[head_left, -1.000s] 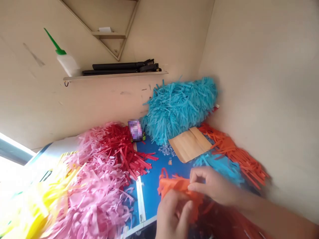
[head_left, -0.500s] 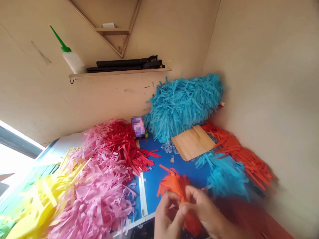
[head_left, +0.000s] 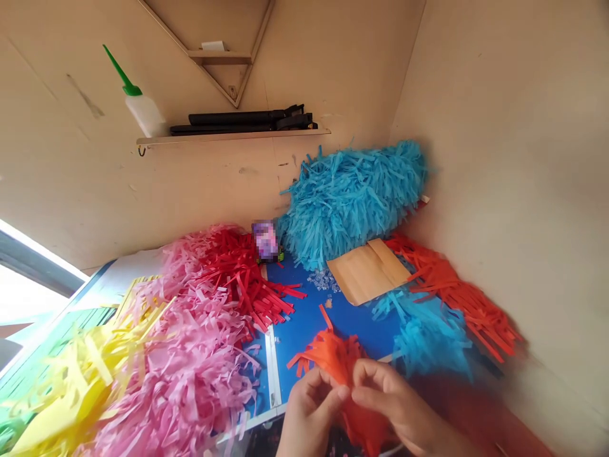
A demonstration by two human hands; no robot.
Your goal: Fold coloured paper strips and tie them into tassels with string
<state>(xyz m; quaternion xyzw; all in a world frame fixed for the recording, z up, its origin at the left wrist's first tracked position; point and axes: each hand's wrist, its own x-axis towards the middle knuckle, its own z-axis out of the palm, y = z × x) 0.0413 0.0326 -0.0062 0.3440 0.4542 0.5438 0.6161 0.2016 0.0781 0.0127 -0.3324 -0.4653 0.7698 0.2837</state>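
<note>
An orange tissue-paper tassel (head_left: pixel 335 355) with cut fringe strips is pinched at its middle between both hands, close to the near edge of the blue table (head_left: pixel 295 362). My left hand (head_left: pixel 311 406) has thumb and fingers closed on the gathered paper from the left. From the right, my right hand (head_left: pixel 387 393) pinches the same gathered spot with thumb and forefinger. Fringe fans out beyond the fingers, and more orange paper hangs below them. Just right of the hands lies a bundle of light blue fringe (head_left: pixel 431 336).
Pink fringe (head_left: pixel 190 362), yellow fringe (head_left: pixel 80 368) and red fringe (head_left: pixel 238 273) cover the left side. A large blue fringe bundle (head_left: pixel 356 197) leans in the corner behind a brown paper piece (head_left: pixel 368 271). Orange-red fringe (head_left: pixel 457 292) lies along the right wall. A shelf (head_left: pixel 233 138) holds a bottle (head_left: pixel 145 114).
The orange tassel's fringe has swung left and spread wider. Both hands stay closed on it, with my left hand shifted slightly left. The view has tilted a little.
</note>
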